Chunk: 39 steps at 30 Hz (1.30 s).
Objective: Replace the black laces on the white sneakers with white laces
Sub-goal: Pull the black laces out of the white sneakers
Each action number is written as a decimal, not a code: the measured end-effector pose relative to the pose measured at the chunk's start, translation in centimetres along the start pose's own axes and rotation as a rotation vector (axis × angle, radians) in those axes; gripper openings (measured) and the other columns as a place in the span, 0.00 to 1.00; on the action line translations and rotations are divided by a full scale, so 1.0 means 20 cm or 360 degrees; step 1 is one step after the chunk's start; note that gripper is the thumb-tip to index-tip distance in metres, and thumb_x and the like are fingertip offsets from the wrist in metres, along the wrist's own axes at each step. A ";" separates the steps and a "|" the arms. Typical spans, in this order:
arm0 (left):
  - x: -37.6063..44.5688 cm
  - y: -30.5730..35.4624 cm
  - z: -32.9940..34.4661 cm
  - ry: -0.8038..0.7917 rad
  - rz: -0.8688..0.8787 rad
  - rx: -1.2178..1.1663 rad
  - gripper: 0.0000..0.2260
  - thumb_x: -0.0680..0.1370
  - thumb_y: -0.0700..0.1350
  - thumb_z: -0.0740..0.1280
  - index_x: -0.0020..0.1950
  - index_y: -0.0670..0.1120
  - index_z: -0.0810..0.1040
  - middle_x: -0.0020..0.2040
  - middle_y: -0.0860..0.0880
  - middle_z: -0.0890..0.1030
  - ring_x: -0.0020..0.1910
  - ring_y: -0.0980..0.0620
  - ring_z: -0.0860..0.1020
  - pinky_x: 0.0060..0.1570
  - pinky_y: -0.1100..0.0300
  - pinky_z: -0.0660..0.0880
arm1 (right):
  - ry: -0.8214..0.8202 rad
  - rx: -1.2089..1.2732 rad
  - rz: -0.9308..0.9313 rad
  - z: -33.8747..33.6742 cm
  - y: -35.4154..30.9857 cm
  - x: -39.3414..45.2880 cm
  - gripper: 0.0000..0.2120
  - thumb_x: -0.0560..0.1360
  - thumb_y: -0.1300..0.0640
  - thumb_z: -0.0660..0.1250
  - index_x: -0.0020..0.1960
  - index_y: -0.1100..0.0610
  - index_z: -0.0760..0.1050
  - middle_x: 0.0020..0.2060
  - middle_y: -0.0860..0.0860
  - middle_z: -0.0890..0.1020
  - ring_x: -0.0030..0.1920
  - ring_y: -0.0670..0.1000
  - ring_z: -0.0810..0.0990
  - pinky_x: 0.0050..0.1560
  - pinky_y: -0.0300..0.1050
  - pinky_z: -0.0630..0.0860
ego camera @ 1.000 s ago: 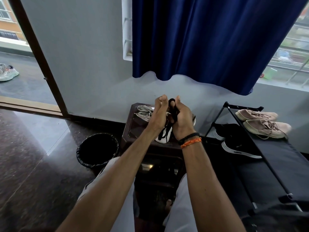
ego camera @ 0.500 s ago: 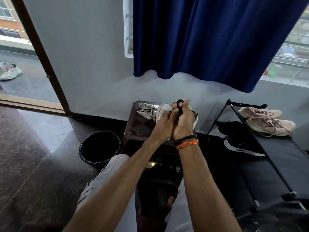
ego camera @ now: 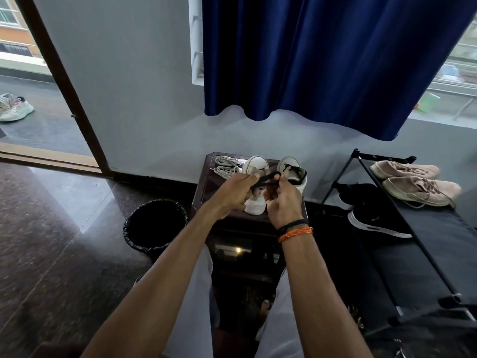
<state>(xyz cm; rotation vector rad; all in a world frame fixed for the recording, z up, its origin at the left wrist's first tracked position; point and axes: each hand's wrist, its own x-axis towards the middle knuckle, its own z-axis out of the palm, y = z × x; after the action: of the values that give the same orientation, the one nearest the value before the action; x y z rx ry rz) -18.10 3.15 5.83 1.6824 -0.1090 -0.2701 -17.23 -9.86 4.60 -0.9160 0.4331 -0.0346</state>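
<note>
Two white sneakers stand on a small dark wooden table (ego camera: 206, 182) against the wall, the left sneaker (ego camera: 255, 166) and the right sneaker (ego camera: 290, 164). A black lace (ego camera: 268, 178) stretches between my hands just above them. My left hand (ego camera: 232, 195) pinches one end of it and my right hand (ego camera: 281, 202) grips the other; a loop of black lace (ego camera: 299, 173) trails over the right sneaker. A bundle of white laces (ego camera: 225, 165) lies on the table's far left corner.
A black bin (ego camera: 154, 223) stands on the floor left of the table. A black shoe rack (ego camera: 413, 228) at the right carries beige sneakers (ego camera: 418, 187) and black shoes (ego camera: 371, 215). A blue curtain (ego camera: 322, 60) hangs above. An open doorway lies far left.
My hands, first raised and pressed together round the bunched black lace, have come down and drawn apart, so the lace now runs taut between them over the sneakers.
</note>
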 end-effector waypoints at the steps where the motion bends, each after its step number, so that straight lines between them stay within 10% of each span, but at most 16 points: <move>1: 0.01 -0.02 -0.02 -0.0006 -0.0002 0.0033 0.20 0.86 0.53 0.57 0.41 0.42 0.73 0.27 0.52 0.61 0.21 0.58 0.58 0.24 0.66 0.56 | -0.0035 -0.0074 0.0052 -0.02 0.00 -0.01 0.10 0.84 0.53 0.63 0.48 0.56 0.77 0.36 0.49 0.80 0.35 0.47 0.81 0.39 0.42 0.76; 4: 0.03 -0.05 -0.08 -0.0020 -0.0016 0.0175 0.17 0.86 0.52 0.58 0.45 0.41 0.74 0.28 0.53 0.66 0.21 0.60 0.60 0.22 0.69 0.59 | -0.0080 -0.0801 -0.0025 -0.10 0.01 -0.01 0.10 0.82 0.54 0.68 0.43 0.56 0.79 0.33 0.49 0.83 0.34 0.48 0.82 0.40 0.45 0.79; 7: 0.04 -0.07 -0.13 -0.0013 -0.0027 0.0323 0.18 0.85 0.53 0.60 0.43 0.42 0.75 0.32 0.48 0.68 0.23 0.59 0.62 0.25 0.67 0.59 | 0.0128 -0.1595 -0.0772 -0.14 -0.01 -0.02 0.04 0.77 0.55 0.72 0.43 0.50 0.82 0.41 0.43 0.85 0.45 0.45 0.82 0.51 0.44 0.79; 11: 0.05 -0.05 -0.14 -0.0064 -0.0055 0.0304 0.21 0.86 0.53 0.59 0.36 0.43 0.71 0.26 0.50 0.65 0.21 0.57 0.59 0.26 0.64 0.54 | -0.0575 -0.1780 -0.1204 -0.09 -0.03 -0.04 0.12 0.84 0.54 0.63 0.64 0.54 0.80 0.57 0.43 0.81 0.58 0.37 0.76 0.61 0.31 0.69; 14: 0.05 -0.03 -0.13 -0.0096 -0.0058 0.0219 0.20 0.86 0.52 0.59 0.38 0.42 0.72 0.27 0.48 0.62 0.20 0.57 0.57 0.22 0.67 0.54 | -0.0881 -0.1997 -0.1192 -0.09 0.06 0.00 0.18 0.85 0.44 0.55 0.61 0.54 0.79 0.54 0.49 0.82 0.55 0.47 0.78 0.61 0.45 0.74; 19: 0.05 -0.07 -0.12 0.0054 0.0010 0.0122 0.18 0.85 0.55 0.59 0.47 0.41 0.74 0.30 0.48 0.64 0.22 0.58 0.58 0.23 0.66 0.55 | -0.0763 -0.1980 -0.1030 -0.10 0.12 -0.05 0.16 0.87 0.51 0.55 0.51 0.59 0.76 0.36 0.44 0.78 0.37 0.42 0.76 0.39 0.40 0.72; 24: 0.04 -0.14 -0.09 0.0079 0.0007 0.0219 0.17 0.85 0.54 0.61 0.50 0.41 0.77 0.33 0.55 0.77 0.28 0.59 0.70 0.29 0.61 0.66 | -0.0480 -0.2123 -0.0842 -0.05 0.16 -0.04 0.17 0.77 0.51 0.53 0.53 0.59 0.76 0.43 0.57 0.83 0.45 0.60 0.82 0.46 0.59 0.79; 26: 0.03 -0.16 -0.10 0.0049 0.0018 0.0444 0.13 0.84 0.53 0.62 0.54 0.43 0.77 0.44 0.51 0.81 0.39 0.55 0.77 0.39 0.56 0.73 | -0.0443 -0.2162 -0.0782 -0.05 0.17 -0.03 0.21 0.73 0.49 0.50 0.52 0.59 0.75 0.41 0.58 0.83 0.43 0.61 0.82 0.47 0.58 0.79; 30: -0.02 -0.18 -0.09 0.0096 -0.0023 0.0786 0.13 0.86 0.48 0.58 0.42 0.49 0.72 0.36 0.51 0.75 0.32 0.55 0.74 0.37 0.57 0.72 | -0.0253 -0.2084 -0.0710 -0.05 0.17 0.01 0.19 0.83 0.47 0.53 0.51 0.59 0.77 0.44 0.56 0.84 0.45 0.57 0.81 0.43 0.50 0.72; 35: -0.04 -0.28 -0.03 0.0466 0.0007 0.0609 0.14 0.85 0.46 0.60 0.41 0.46 0.75 0.37 0.48 0.81 0.37 0.48 0.81 0.39 0.53 0.77 | -0.0201 -0.1869 -0.0580 -0.03 0.25 0.03 0.23 0.78 0.37 0.54 0.46 0.53 0.78 0.43 0.54 0.85 0.47 0.59 0.83 0.52 0.59 0.79; 39: -0.04 -0.34 0.04 0.0728 0.0090 0.0426 0.11 0.84 0.42 0.62 0.45 0.44 0.82 0.38 0.49 0.83 0.38 0.55 0.80 0.37 0.64 0.73 | -0.0094 -0.1571 -0.0411 0.01 0.32 -0.01 0.16 0.83 0.47 0.61 0.47 0.56 0.81 0.45 0.52 0.84 0.50 0.54 0.81 0.57 0.52 0.76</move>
<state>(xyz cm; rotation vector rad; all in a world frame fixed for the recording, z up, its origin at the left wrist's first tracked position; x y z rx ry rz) -19.58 3.53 -0.97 1.9625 0.1552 0.1835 -18.23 -5.81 -0.14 -1.9371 0.2587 -0.0286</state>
